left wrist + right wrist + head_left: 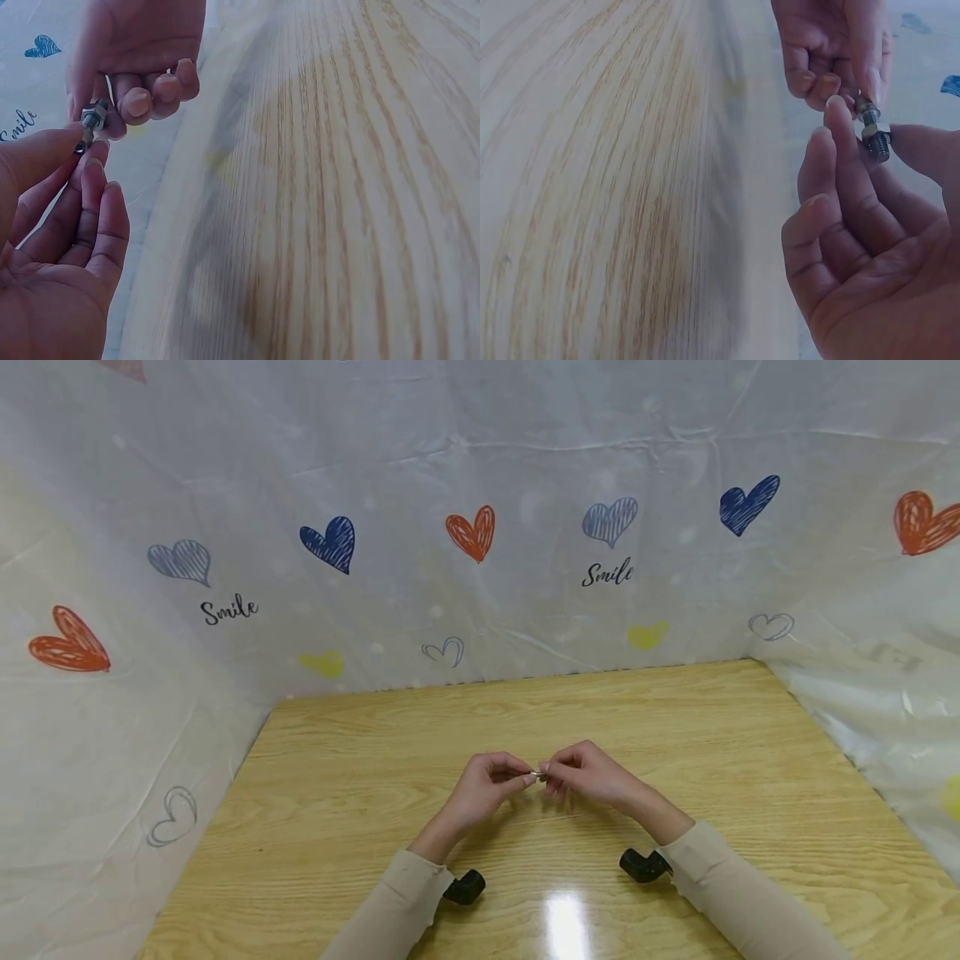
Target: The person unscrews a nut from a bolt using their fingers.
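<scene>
Between the fingertips of both hands, above the wooden table, is a small metal bolt with a hex nut partway along its thread. My left hand pinches the bolt's head end between thumb and fingers. From the other side my right hand pinches at the nut, its thumb against one side, as the right wrist view shows. Threads stick out past the nut on the right hand's side. The bolt's head is mostly hidden by the left fingertips. In the head view the bolt is only a tiny glint.
A wood-grain table lies under both hands. White sheeting printed with hearts and "Smile" hangs behind it and along both sides. Black curved pieces stick out at the sleeve cuffs.
</scene>
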A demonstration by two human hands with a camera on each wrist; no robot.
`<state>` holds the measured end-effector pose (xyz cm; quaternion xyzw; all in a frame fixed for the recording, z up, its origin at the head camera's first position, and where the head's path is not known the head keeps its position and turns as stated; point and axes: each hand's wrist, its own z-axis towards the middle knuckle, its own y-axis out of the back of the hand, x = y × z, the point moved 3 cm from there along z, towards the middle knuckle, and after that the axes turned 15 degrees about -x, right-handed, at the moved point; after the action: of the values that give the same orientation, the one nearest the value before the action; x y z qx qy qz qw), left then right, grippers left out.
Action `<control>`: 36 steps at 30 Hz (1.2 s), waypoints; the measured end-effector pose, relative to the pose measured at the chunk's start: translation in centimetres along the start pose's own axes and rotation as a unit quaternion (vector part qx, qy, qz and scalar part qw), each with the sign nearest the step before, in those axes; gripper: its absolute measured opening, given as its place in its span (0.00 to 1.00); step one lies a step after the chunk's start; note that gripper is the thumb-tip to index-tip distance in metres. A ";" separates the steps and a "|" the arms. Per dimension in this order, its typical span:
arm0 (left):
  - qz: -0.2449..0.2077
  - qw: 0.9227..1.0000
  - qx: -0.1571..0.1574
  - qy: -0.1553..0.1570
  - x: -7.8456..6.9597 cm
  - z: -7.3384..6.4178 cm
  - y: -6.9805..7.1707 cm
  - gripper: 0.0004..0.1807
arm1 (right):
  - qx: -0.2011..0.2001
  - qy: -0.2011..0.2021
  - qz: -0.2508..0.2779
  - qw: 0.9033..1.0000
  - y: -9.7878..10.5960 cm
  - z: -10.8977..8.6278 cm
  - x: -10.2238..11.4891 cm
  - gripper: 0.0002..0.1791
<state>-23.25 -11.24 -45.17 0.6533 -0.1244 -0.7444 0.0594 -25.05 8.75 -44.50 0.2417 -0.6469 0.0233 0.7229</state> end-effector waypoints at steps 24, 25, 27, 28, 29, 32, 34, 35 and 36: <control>-0.012 1.000 0.003 -0.001 0.3 -0.1 0.3 0.07 | -0.021 0.023 -0.005 0.999 0.2 -0.3 0.5 0.16; -0.011 1.000 0.003 -0.001 0.2 -0.1 0.3 0.07 | -0.019 0.017 -0.011 1.000 0.2 -0.3 0.4 0.17; -0.010 1.000 0.002 -0.002 0.2 -0.1 0.2 0.07 | -0.012 0.008 -0.015 1.000 0.1 -0.2 0.4 0.20; -0.010 1.000 0.002 -0.002 0.2 -0.1 0.2 0.07 | -0.007 0.002 -0.014 1.000 0.0 -0.2 0.3 0.22; -0.011 1.000 0.002 -0.003 0.1 -0.1 0.2 0.07 | -0.003 -0.002 -0.012 1.000 -0.1 -0.2 0.2 0.23; -0.013 1.000 0.004 0.000 0.2 -0.2 0.2 0.08 | 0.005 -0.004 -0.005 1.000 -0.2 -0.2 0.1 0.24; -0.014 1.000 0.006 0.002 0.2 -0.2 0.2 0.08 | 0.007 -0.003 -0.005 1.000 -0.3 -0.1 0.0 0.23; -0.014 1.000 0.006 0.002 0.2 -0.2 0.3 0.08 | 0.008 0.001 -0.006 1.000 -0.3 -0.1 0.0 0.22; -0.013 1.000 0.006 0.003 0.2 -0.2 0.3 0.08 | 0.008 0.003 -0.006 1.000 -0.2 -0.1 0.1 0.21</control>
<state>-23.09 -11.56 -45.28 0.6572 -0.1203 -0.7427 0.0455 -24.86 8.57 -44.52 0.2512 -0.6428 0.0250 0.7232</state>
